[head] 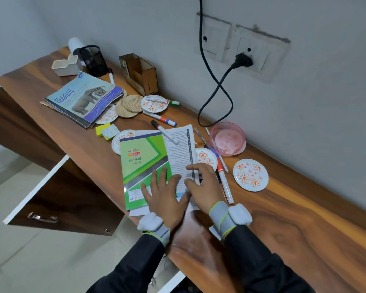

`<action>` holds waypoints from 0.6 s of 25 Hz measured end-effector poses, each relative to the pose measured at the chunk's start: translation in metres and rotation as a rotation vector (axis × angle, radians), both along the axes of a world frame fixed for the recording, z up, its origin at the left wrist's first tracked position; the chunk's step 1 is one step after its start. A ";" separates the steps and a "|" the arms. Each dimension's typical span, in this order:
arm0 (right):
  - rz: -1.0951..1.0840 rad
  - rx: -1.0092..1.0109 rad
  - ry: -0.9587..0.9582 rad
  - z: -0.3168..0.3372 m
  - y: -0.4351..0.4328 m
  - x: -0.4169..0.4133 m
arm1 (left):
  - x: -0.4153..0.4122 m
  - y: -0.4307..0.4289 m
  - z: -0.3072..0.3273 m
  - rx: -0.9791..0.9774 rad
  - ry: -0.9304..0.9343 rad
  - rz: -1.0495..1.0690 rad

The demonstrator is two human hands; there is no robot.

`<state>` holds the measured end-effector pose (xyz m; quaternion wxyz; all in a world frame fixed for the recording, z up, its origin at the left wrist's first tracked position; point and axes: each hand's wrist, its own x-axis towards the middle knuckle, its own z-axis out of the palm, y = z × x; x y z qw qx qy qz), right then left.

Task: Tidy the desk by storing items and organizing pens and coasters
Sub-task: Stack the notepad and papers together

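A green slip pad (143, 159) lies on the wooden desk (283, 225) with a printed paper sheet (181, 149) beside it. My left hand (165, 193) rests flat with spread fingers on the pad's near end. My right hand (203, 185) presses on the sheet, fingers bent over its lower part. A white marker (167, 133) lies across the sheet's top. More markers (160, 118) and pens (223, 176) are scattered around. Floral coasters (250, 174) and woven round coasters (129, 105) lie about the desk.
A stack of magazines (85, 98) lies at the far left, near a black mesh pen cup (93, 60), a white tray (65, 65) and a wooden holder (141, 74). A pink bowl (227, 138) sits by the wall under a black plugged cable (218, 85). A cabinet door (57, 197) hangs open below.
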<state>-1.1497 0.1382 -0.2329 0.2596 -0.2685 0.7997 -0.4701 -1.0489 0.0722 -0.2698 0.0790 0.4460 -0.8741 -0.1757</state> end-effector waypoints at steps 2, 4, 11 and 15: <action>-0.037 -0.015 -0.139 0.006 -0.002 0.000 | -0.002 0.007 0.008 0.007 0.066 0.011; -0.007 0.015 -0.176 0.008 -0.001 0.004 | -0.001 0.012 0.017 0.082 0.129 -0.008; 0.011 0.018 -0.154 0.010 0.010 0.016 | -0.009 0.012 0.044 0.294 0.178 -0.007; 0.028 0.064 -0.091 0.014 0.014 0.008 | -0.023 0.014 0.044 0.285 0.173 -0.070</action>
